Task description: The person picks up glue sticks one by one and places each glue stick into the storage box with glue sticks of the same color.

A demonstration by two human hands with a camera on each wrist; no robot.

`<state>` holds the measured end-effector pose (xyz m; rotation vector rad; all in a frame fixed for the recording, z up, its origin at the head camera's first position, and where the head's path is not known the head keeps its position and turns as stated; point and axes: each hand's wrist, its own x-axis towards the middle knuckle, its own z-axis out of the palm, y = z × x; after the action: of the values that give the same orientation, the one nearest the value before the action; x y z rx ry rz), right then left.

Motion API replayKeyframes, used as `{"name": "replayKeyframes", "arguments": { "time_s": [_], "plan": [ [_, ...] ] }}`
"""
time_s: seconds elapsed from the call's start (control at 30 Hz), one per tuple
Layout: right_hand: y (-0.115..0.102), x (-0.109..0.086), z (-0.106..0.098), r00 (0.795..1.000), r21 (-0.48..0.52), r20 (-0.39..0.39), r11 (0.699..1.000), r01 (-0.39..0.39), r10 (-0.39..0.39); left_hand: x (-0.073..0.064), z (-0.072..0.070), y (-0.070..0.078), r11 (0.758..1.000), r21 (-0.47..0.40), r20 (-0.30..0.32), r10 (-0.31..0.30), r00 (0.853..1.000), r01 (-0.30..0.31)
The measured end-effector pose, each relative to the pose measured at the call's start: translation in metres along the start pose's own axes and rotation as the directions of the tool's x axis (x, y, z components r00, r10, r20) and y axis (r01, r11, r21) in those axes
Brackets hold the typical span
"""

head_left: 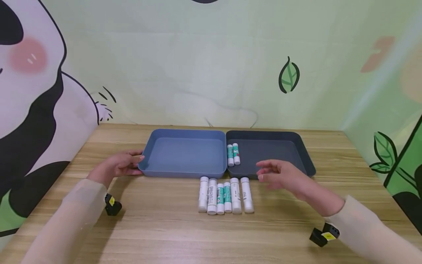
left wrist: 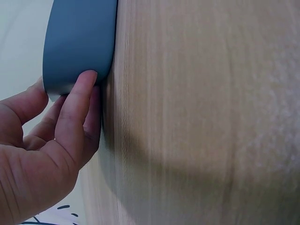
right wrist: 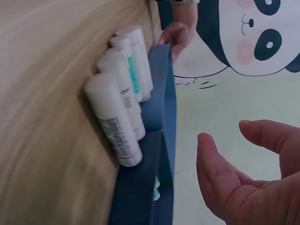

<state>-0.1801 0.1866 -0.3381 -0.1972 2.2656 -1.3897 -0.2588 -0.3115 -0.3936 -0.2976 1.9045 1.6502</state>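
My left hand (head_left: 123, 165) holds the left end of the blue tray (head_left: 189, 173), thumb near the rim and fingertips on the outer wall; in the left wrist view the hand (left wrist: 51, 140) meets the tray's corner (left wrist: 82, 42). Over the front edge of the dark grey tray (head_left: 273, 135) hovers my right hand (head_left: 280, 176), thumb and fingers apart, with nothing between them. Two small green-and-white glue sticks (head_left: 233, 154) lie side by side at that tray's left end. Before the trays, several glue sticks lie in a row: large white ones (head_left: 203, 194) and two small green-labelled ones (head_left: 224, 198).
Both trays stand side by side near the back of the wooden table (head_left: 158, 227). Behind them rises a pale green wall (head_left: 184, 80) with a panda and leaves painted on it. A small black device (head_left: 113, 204) sits at each wrist.
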Motion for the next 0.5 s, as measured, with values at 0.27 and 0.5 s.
{"name": "replayKeyframes", "arguments": {
  "time_s": [0.27, 0.5],
  "plan": [
    [0.026, 0.001, 0.015, 0.996, 0.031, 0.036, 0.996, -0.085, 0.084, 0.001, 0.000, -0.002, 1.000, -0.004, 0.007, 0.004, 1.000, -0.003],
    [0.039, 0.009, 0.022, 0.992, 0.092, 0.051, 0.988, -0.121, 0.117, 0.002, -0.001, -0.002, 1.000, -0.004, 0.017, 0.015, 1.000, -0.015]
  ]
}}
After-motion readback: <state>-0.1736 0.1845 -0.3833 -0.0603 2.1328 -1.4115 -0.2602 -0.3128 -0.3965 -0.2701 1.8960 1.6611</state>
